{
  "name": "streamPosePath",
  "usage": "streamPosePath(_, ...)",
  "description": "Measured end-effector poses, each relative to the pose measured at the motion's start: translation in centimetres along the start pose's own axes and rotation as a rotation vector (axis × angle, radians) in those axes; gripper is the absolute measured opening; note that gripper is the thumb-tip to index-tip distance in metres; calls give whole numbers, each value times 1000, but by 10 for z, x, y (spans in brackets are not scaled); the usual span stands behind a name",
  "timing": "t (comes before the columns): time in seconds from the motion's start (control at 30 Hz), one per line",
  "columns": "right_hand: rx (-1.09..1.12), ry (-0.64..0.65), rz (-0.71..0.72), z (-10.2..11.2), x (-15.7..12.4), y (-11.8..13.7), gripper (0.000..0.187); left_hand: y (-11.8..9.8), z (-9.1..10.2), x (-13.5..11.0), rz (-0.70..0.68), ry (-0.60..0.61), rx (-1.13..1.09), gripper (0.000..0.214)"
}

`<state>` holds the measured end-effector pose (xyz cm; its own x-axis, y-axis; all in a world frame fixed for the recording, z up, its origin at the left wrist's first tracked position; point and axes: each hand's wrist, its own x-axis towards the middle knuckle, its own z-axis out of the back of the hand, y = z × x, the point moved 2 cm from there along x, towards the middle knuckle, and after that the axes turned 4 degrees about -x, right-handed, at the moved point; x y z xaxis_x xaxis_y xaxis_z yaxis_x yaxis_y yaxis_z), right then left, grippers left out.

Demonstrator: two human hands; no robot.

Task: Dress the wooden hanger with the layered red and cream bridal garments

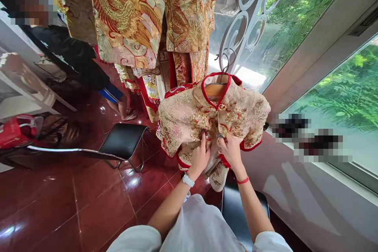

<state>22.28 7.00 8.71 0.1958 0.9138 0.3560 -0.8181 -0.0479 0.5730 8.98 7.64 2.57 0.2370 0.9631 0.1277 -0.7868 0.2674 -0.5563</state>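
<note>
A short cream jacket [183, 120] with gold embroidery and red piping hangs upright in front of me on a wooden hanger [214, 91]. My left hand [200, 160] is at the lower front of the jacket, index finger stretched up along the cloth, the other fingers curled at the opening's edge. Just right of the front opening, my right hand [232, 150] pinches the jacket's other edge. Both sets of fingertips are partly lost against the embroidery. Below the hands, a matching cream embroidered piece [217, 177] hangs down.
Gold-and-red embroidered garments [130, 15] hang behind. Black-seated chairs stand at left [124, 140] and below the jacket [245, 214]. A window [345, 98] with a sill lies right. A person in dark clothes [71, 53] is at left, near a red bag [19, 132].
</note>
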Motion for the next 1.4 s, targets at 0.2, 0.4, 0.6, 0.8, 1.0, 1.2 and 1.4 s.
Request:
streamPosePath(0.2, 168, 111, 59, 8, -4, -8, 27, -2, 1, -2, 12, -60, -187, 73)
streamPosePath(0.4, 358, 60, -81, 1, -28, -64, 26, 49, -9, -17, 8, -93, -382, 66)
streamPosePath(0.6, 661, -168, -883, -21, -90, -207, 47, 171, -27, -75, 669, -622, -908, 66)
streamPosePath(0.8, 891, 121, -1005, -68, -110, -255, 50, 221, -64, -83, 946, -281, -1409, 45)
streamPosePath(1.0, 952, 149, -989, -76, -107, -258, 52, 238, -68, -64, 1009, -306, -1571, 43)
streamPosePath(1.2, 1017, 343, -931, -65, -125, -239, 49, 230, -74, -74, 917, -162, -1731, 28)
streamPosePath(1.4, 1118, 108, -813, -126, -151, -149, 49, 185, -110, -82, 904, -35, -1873, 36)
